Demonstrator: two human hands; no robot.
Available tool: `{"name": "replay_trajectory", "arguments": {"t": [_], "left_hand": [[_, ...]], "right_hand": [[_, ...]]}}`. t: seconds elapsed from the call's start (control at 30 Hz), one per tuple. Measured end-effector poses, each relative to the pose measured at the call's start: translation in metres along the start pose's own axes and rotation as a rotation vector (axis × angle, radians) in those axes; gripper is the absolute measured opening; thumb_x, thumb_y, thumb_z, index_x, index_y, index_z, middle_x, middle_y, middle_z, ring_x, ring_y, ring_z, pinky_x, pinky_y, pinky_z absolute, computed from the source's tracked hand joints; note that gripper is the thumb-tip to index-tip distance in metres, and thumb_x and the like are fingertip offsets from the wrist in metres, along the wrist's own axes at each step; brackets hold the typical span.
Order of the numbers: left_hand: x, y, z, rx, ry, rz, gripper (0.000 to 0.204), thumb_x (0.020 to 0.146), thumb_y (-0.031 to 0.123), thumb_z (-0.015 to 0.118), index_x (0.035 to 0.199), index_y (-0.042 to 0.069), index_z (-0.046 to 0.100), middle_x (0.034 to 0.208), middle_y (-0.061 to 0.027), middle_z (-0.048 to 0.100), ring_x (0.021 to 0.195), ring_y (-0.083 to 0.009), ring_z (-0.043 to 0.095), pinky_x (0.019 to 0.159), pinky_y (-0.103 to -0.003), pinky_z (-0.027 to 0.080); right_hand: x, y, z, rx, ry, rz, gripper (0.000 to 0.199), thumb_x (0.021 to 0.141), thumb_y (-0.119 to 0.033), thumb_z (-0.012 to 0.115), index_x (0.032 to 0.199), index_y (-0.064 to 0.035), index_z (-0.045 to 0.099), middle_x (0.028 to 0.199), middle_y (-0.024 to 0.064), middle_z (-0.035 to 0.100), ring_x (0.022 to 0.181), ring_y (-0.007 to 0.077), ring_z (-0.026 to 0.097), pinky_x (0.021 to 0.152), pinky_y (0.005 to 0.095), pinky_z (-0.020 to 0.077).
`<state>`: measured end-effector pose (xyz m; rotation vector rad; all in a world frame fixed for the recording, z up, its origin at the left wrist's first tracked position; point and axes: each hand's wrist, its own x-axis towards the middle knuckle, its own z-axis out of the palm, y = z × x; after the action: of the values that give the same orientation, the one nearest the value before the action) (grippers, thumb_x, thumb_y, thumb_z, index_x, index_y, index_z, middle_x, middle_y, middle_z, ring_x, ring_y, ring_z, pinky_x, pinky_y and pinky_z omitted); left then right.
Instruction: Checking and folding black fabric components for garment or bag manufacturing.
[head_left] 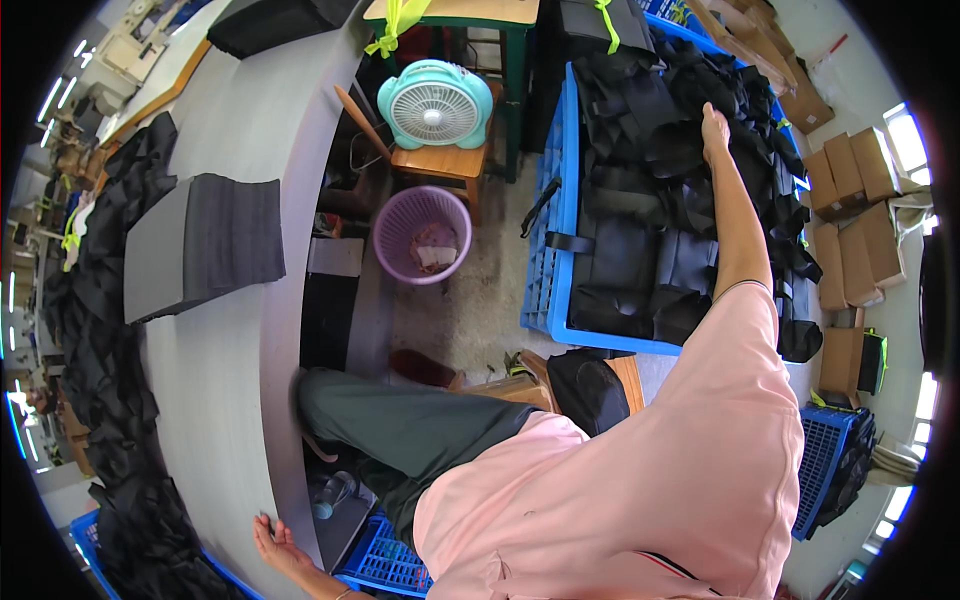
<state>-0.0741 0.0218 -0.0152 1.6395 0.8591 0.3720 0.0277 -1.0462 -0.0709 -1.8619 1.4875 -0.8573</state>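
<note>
My right arm stretches out to the far right, over a large blue plastic crate [560,300]. The crate is heaped with black, soft-looking pieces [620,205], some with straps or flaps. My right hand [714,132] is among them at the far side, its fingers close together on a black piece [690,88]; the fingertips are partly hidden. My left hand [280,545] is at the near edge of the grey worktable [215,400], palm turned up. Its fingers are loosely bent and apart, with nothing in them. A thick stack of dark grey sheets [205,245] stands on the table.
A black heap [100,350] runs along the table's left side. Ahead are a purple basket [422,235] and a turquoise fan [432,105] on a wooden chair [440,160]. Cardboard boxes [860,170] line the right wall. Another blue crate [385,560] is below the table's edge.
</note>
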Motion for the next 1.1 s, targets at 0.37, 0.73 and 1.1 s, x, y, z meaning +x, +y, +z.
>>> {"name": "replay_trajectory", "arguments": {"t": [0.37,0.73,1.1], "left_hand": [[-0.003,-0.009,0.007,-0.09,-0.03,0.043,0.036,0.096,0.032,0.067,0.122,0.007,0.064,0.11,-0.0011,0.069,0.077,-0.0084,0.062,0.071,-0.021,0.045],[-0.009,-0.01,0.002,-0.11,-0.003,0.081,0.036,0.095,0.027,0.066,0.121,0.003,0.062,0.11,-0.0104,0.07,0.079,-0.0207,0.073,0.07,-0.026,0.056],[0.002,0.03,0.004,0.26,-0.125,0.185,0.021,0.095,0.018,0.064,0.108,0.001,0.069,0.1,-0.0106,0.072,0.074,-0.0171,0.072,0.063,-0.026,0.055]], "right_hand": [[-0.01,0.056,-0.132,-0.335,0.064,-0.44,0.025,0.077,-0.008,0.057,0.087,-0.0153,0.078,0.089,0.0121,0.075,0.09,0.0327,0.07,0.092,0.0397,0.0518],[-0.203,-0.04,-0.04,-0.456,0.332,-1.058,0.045,0.085,-0.008,0.053,0.129,-0.006,0.06,0.143,0.02,0.05,0.132,0.037,0.048,0.108,0.0458,0.0414],[-0.664,-0.238,0.064,0.472,-0.938,-1.666,0.038,0.086,0.003,0.064,0.124,-0.0006,0.06,0.143,0.0199,0.049,0.133,0.038,0.047,0.11,0.0411,0.0381]]}}
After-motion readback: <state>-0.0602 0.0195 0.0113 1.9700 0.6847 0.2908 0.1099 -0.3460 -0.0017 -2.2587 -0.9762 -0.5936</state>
